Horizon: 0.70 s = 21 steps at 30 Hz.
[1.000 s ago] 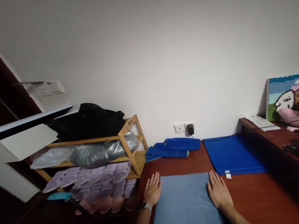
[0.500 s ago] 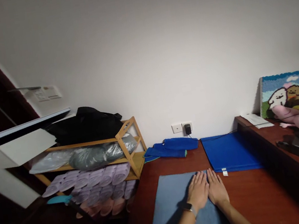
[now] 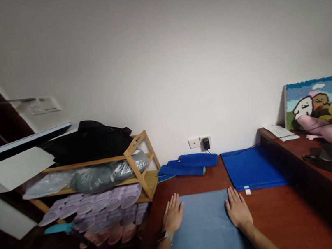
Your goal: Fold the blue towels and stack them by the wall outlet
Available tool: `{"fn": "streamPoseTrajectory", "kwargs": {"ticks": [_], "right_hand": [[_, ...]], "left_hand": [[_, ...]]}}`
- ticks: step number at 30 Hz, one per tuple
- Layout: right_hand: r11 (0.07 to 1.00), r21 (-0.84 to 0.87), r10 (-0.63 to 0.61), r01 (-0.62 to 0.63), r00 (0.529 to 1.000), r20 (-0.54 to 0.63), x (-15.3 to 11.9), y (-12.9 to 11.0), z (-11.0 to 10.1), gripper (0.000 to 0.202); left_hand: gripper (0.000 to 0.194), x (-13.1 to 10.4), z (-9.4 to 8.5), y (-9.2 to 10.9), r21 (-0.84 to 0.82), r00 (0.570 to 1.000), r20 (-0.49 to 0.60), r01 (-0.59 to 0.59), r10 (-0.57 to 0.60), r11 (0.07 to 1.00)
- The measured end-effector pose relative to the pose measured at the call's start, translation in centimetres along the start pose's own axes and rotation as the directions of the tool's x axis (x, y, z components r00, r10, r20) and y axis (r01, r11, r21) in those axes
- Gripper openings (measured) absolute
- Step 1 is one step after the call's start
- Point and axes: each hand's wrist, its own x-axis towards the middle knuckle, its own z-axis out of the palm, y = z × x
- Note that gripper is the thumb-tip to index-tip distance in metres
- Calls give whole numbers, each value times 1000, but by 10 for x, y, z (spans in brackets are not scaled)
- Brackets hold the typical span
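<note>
Grey-blue cloth [image 3: 207, 230] lying flat on reddish-brown counter [image 3: 288, 222]. Left hand [image 3: 172, 215] on its left edge, right hand [image 3: 238, 209] on its right; both flattened, fingers straight. Tagged blue cloth [image 3: 255, 168] beyond right hand; rumpled blue cloth [image 3: 187, 165] near wall [image 3: 156, 59].

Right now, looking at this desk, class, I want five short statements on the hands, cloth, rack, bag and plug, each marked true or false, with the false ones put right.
1. The left hand and right hand lie at opposite side edges of the grey-blue cloth. True.
2. The two hands touch each other. False: they are apart, with cloth between them.
3. A black bag lies on top of the wooden rack. True.
4. The rack stands right of the grey-blue cloth. False: it stands to its left.
5. A black plug sits in the wall socket. True.
</note>
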Motion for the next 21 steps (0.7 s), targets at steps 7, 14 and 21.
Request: {"fn": "streamPoseTrajectory", "kwargs": {"ticks": [7, 14, 21], "right_hand": [[999, -36, 0, 0, 1000, 4, -2, -2, -3, 70], [1000, -19, 1, -1, 1000, 0, 0, -2, -1, 69], [998, -45, -33, 33, 999, 11, 0, 1, -2, 68]], "left_hand": [[62, -3, 10, -7, 10, 999, -35, -18, 19, 1000], [61, -2, -11, 11, 18, 989, -144, -29, 31, 999], [59, -46, 11, 168, -18, 852, -146, -511, 503, 860]]}}
